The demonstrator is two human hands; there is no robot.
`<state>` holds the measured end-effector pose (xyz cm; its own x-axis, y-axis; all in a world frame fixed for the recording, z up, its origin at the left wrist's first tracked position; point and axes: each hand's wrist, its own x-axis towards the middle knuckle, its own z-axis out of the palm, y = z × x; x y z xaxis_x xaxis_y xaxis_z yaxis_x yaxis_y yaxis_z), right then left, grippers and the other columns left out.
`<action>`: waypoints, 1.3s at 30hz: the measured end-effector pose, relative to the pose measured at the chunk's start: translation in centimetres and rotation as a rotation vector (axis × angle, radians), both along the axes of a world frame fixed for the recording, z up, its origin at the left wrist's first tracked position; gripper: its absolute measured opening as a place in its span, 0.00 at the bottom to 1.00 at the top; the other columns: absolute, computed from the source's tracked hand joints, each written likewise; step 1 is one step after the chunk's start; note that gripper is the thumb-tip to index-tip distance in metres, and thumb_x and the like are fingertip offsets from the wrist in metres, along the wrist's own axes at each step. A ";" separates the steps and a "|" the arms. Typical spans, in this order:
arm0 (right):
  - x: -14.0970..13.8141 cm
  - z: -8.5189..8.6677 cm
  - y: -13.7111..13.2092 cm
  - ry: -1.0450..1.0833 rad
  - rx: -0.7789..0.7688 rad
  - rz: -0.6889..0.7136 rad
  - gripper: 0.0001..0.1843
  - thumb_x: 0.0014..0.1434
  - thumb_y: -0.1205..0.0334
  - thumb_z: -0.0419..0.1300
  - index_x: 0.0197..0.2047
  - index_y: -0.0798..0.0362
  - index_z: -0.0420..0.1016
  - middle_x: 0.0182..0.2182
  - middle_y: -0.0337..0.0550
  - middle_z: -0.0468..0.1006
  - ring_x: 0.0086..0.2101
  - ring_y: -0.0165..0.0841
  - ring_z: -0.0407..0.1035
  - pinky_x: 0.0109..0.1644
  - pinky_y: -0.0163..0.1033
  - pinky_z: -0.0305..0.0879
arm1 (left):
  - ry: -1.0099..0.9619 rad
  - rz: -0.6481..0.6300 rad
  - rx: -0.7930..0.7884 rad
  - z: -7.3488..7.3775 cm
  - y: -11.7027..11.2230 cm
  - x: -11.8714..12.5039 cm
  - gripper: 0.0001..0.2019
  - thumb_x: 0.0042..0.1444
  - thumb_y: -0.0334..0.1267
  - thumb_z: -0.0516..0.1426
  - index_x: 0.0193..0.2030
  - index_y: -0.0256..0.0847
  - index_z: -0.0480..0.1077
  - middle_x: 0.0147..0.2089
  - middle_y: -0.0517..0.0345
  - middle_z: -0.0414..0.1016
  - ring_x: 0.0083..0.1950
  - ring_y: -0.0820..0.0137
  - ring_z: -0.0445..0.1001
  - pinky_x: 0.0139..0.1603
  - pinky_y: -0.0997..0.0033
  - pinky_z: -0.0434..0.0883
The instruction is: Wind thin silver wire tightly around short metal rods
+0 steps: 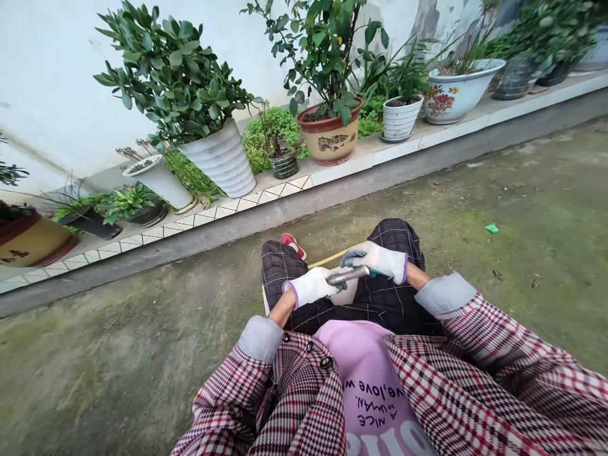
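My left hand [317, 286], in a white knit glove with purple cuff and grey-green palm, is closed around a grey metal rod-like handle [354, 274]. The handle points right, toward my other hand; what tool it belongs to cannot be made out. My right hand [380, 261], gloved the same way, has its fingers curled downward just above the rod's end. What its fingers hold, if anything, is hidden. A pale grey-white piece [344, 291] shows under the rod, between my thighs. Behind the hands runs a thin yellowish strip [332, 256], its ends covered.
Ahead, a low tiled ledge [280, 190] carries potted plants, among them a ribbed white pot [228, 161], a brown-rimmed pot [330, 142] and a flowered white pot [456, 95]. A green scrap [492, 228] lies on the mossy concrete ground [532, 190]. My knees frame the hands.
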<state>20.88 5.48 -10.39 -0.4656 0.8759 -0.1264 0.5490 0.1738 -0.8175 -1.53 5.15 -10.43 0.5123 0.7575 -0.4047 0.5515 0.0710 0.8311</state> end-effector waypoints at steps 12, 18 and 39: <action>-2.5 -0.4 -0.9 0.486 -0.161 -0.310 0.21 0.44 0.48 0.69 0.32 0.58 0.76 0.21 0.37 0.71 0.24 0.28 0.63 0.27 0.35 0.61 | -0.210 0.102 -0.160 0.3 -0.6 1.3 0.16 0.51 0.42 0.64 0.41 0.31 0.75 0.20 0.61 0.67 0.18 0.79 0.60 0.20 0.77 0.61; -0.8 0.3 -0.7 0.714 -0.337 -0.365 0.23 0.45 0.46 0.69 0.36 0.54 0.70 0.13 0.26 0.58 0.13 0.23 0.48 0.13 0.31 0.45 | -0.612 0.008 -0.508 0.5 -2.4 0.0 0.27 0.59 0.57 0.54 0.51 0.34 0.71 0.23 0.65 0.59 0.17 0.82 0.52 0.18 0.79 0.57; 1.4 1.8 -0.6 -0.221 0.407 -0.132 0.15 0.64 0.58 0.50 0.40 0.52 0.78 0.34 0.44 0.79 0.32 0.33 0.70 0.38 0.36 0.59 | 0.722 -0.364 0.724 -2.7 1.3 0.5 0.15 0.63 0.44 0.53 0.52 0.41 0.70 0.39 0.47 0.79 0.40 0.60 0.78 0.42 0.66 0.70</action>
